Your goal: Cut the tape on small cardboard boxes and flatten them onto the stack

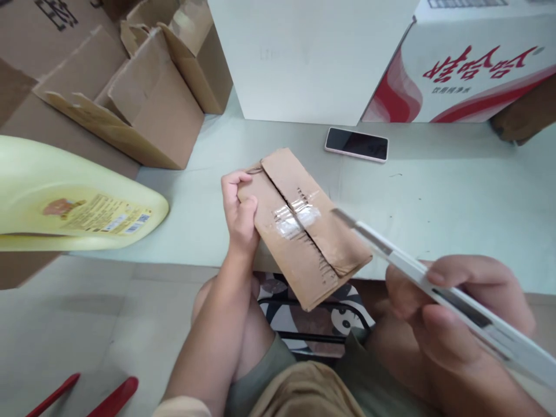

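Note:
My left hand point(241, 211) grips the upper left end of a small brown cardboard box point(278, 231), thumb on the top face and the other fingers partly hidden. The box is tilted above the table's near edge. A dark seam runs along its top, with clear tape across the middle and rough torn marks. My right hand point(452, 307) is closed around a white utility knife point(417, 266). The knife's blade point(345, 219) is out and points at the right side of the box; I cannot tell whether it touches. Motion blurs the knife a little.
On the pale green table point(208, 214) lies a phone point(357, 144). Behind it stand a white box point(313, 58) and a red-and-white carton point(469, 75). Open cardboard boxes point(152, 98) and a yellow bottle point(87, 202) are at left. Red handles point(115, 397) show at lower left.

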Demonstrator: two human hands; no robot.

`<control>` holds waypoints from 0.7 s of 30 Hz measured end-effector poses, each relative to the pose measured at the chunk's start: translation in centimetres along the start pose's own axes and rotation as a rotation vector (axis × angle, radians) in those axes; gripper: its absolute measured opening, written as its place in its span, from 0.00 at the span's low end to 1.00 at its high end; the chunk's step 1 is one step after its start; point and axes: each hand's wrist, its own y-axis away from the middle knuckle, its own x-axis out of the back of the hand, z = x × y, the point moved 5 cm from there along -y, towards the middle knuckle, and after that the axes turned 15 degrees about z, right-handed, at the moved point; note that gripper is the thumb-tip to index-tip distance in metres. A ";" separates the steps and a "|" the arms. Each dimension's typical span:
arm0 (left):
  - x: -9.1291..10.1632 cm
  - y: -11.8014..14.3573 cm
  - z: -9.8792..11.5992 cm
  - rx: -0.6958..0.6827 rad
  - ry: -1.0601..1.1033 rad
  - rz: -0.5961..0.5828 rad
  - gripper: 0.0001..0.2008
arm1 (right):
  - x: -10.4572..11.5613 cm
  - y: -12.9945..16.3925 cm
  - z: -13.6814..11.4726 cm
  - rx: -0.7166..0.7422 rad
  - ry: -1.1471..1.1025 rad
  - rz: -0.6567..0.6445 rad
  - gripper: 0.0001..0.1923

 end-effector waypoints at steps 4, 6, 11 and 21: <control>-0.1 0.3 0.0 -0.022 -0.015 0.001 0.25 | -1.6 -0.6 -0.4 0.081 0.156 -0.046 0.19; -0.1 0.4 -0.2 -0.024 -0.017 -0.007 0.24 | -2.0 -1.0 -0.8 0.138 0.220 -0.053 0.18; -0.1 0.7 -0.8 -0.046 0.036 -0.025 0.25 | -2.5 -0.9 -2.1 0.304 0.355 -0.065 0.11; 0.0 0.8 -1.5 -0.033 0.053 -0.061 0.24 | -3.5 -0.1 -3.6 0.434 0.509 -0.125 0.14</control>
